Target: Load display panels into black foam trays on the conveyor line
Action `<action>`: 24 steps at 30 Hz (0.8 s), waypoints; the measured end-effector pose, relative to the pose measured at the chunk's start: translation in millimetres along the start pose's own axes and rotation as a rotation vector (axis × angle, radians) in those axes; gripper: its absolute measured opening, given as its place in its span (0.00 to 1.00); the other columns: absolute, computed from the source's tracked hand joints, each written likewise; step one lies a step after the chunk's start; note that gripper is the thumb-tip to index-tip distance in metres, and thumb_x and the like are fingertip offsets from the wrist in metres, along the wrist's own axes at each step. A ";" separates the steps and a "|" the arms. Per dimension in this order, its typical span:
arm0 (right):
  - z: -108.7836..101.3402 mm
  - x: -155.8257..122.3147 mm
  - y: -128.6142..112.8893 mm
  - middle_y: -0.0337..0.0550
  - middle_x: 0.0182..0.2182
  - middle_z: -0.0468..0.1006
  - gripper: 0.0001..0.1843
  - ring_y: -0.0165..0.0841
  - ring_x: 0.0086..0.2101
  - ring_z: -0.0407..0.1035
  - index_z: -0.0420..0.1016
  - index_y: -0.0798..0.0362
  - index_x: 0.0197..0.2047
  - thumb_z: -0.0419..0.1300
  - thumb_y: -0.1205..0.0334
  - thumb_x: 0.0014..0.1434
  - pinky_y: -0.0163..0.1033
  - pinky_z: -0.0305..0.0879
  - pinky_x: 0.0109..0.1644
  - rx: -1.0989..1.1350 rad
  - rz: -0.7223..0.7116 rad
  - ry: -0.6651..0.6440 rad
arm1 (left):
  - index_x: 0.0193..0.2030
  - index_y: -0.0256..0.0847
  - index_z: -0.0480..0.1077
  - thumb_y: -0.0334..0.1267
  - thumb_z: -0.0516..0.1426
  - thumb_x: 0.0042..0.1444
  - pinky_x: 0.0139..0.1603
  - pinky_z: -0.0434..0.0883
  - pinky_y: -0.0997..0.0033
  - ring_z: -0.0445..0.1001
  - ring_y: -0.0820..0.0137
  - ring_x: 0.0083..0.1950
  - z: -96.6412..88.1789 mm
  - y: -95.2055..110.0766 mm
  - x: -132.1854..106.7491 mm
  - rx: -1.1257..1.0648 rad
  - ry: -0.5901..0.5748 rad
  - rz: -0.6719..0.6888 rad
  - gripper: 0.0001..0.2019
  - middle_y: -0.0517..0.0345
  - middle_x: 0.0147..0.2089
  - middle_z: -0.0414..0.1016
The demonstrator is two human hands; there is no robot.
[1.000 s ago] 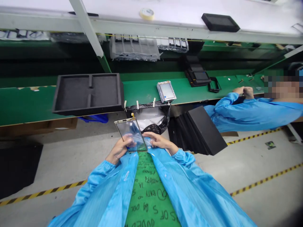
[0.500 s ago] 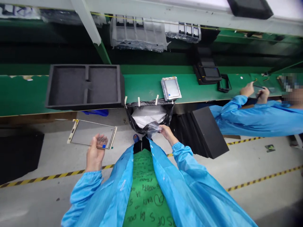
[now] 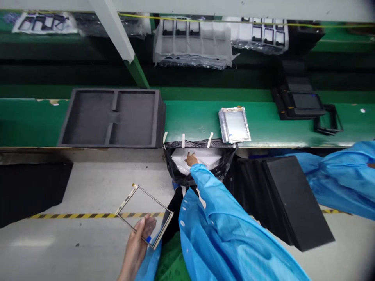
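Green workbench mid-frame; black bin bag taped to its edge.

Risk: glass panel, lower centre, likely slips floorward, since left hand pinches one edge only.

Right hand is inside the bag; its grip cannot be told.

Panel: thin, clear, gold-rimmed, tilted.

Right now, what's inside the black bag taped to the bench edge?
White crumpled film fills the black bag; the right hand rests on it. Anything beneath the film is covered, and the bag's bottom is hidden behind the sleeve.
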State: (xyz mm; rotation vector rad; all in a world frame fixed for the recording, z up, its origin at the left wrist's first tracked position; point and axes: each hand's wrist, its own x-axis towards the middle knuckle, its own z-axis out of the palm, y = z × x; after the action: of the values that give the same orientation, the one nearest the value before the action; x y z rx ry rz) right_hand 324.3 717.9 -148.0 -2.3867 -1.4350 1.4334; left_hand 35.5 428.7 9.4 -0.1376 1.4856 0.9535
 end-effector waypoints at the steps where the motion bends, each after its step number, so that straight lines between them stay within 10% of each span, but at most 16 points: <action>1: -2.6 -3.4 -1.2 0.81 0.66 0.59 0.34 0.51 0.61 0.66 0.62 0.68 0.68 0.60 0.58 0.64 0.52 0.64 0.62 -0.032 0.011 0.012 | 0.43 0.36 0.81 0.45 0.72 0.48 0.54 0.79 0.66 0.84 0.62 0.45 1.8 1.5 -1.1 0.004 0.002 -0.002 0.18 0.48 0.40 0.86; 5: -17.4 -48.6 -10.5 0.80 0.61 0.67 0.24 0.51 0.63 0.65 0.71 0.68 0.60 0.59 0.62 0.65 0.50 0.63 0.63 -0.035 -0.002 0.032 | 0.43 0.38 0.81 0.49 0.72 0.45 0.55 0.77 0.63 0.84 0.62 0.44 18.0 16.4 -4.2 0.024 -0.040 0.046 0.21 0.49 0.38 0.86; 9: -28.3 -140.5 -18.0 0.55 0.45 0.82 0.14 0.37 0.44 0.79 0.78 0.56 0.48 0.57 0.57 0.69 0.38 0.73 0.47 0.095 -0.116 -0.099 | 0.40 0.39 0.81 0.55 0.73 0.39 0.55 0.77 0.61 0.84 0.61 0.42 44.2 34.6 -3.5 0.094 -0.173 0.141 0.26 0.50 0.37 0.86; 13: -33.4 -239.5 -7.9 0.46 0.43 0.82 0.19 0.34 0.39 0.79 0.72 0.50 0.59 0.56 0.51 0.69 0.39 0.75 0.43 0.472 -0.461 -0.324 | 0.40 0.39 0.82 0.57 0.72 0.41 0.51 0.77 0.59 0.83 0.58 0.43 84.6 47.1 -9.4 0.236 -0.312 0.275 0.26 0.48 0.38 0.86; 18: -46.4 -311.1 20.1 0.37 0.33 0.79 0.26 0.35 0.34 0.77 0.68 0.46 0.63 0.62 0.59 0.61 0.42 0.72 0.44 0.552 -0.552 0.104 | 0.42 0.38 0.82 0.59 0.71 0.42 0.52 0.76 0.60 0.82 0.57 0.45 148.5 46.3 -43.2 0.378 -0.570 0.345 0.27 0.47 0.38 0.85; 24: -108.9 -314.2 66.4 0.34 0.28 0.75 0.30 0.33 0.27 0.73 0.65 0.47 0.62 0.62 0.56 0.57 0.40 0.69 0.34 0.828 -0.489 0.318 | 0.55 0.38 0.78 0.61 0.69 0.46 0.51 0.75 0.60 0.82 0.59 0.45 206.9 26.8 -87.9 0.370 -0.818 0.271 0.35 0.44 0.46 0.84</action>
State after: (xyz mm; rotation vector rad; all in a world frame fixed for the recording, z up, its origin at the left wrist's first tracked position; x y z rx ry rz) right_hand 396.1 503.5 104.8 -1.5273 -0.9664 1.1319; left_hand 195.8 534.3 129.4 0.6669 0.8915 0.7843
